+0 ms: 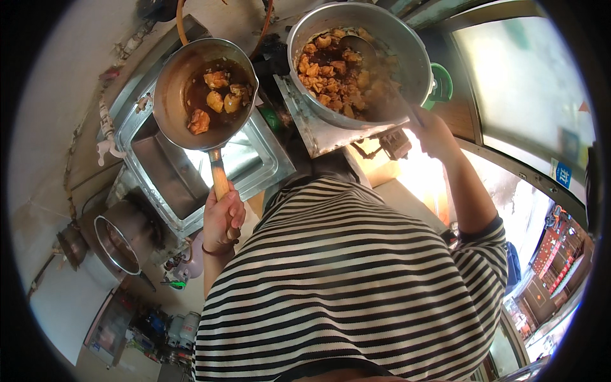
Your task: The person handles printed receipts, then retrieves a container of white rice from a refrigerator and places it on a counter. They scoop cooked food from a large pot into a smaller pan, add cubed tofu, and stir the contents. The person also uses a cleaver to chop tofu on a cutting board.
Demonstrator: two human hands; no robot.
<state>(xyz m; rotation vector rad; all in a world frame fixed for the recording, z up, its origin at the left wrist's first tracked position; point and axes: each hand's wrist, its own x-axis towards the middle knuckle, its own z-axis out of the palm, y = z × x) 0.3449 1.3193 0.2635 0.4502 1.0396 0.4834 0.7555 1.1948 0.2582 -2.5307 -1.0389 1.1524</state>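
Observation:
My left hand [223, 215] grips the wooden handle [219, 179] of a saucepan [168, 102], held above a steel sink. Brown liquid and several browned chunks of food [215, 80] lie in the saucepan. In my right hand [432, 131] is the handle of a ladle [358, 45]. Its bowl rests among the food in a large metal pot [408, 52] at the upper middle. Many chunks of browned food [329, 86] in dark sauce cover the pot's bottom. Steam blurs the pot's right part and some of the ladle's shaft.
The steel sink [179, 184] sits below the saucepan, with a tap [110, 148] on the wall at left. A metal stove [324, 136] supports the large pot. A green container [440, 83] stands right of it. Another pot [119, 243] is at lower left, and a window [525, 86] lies at right.

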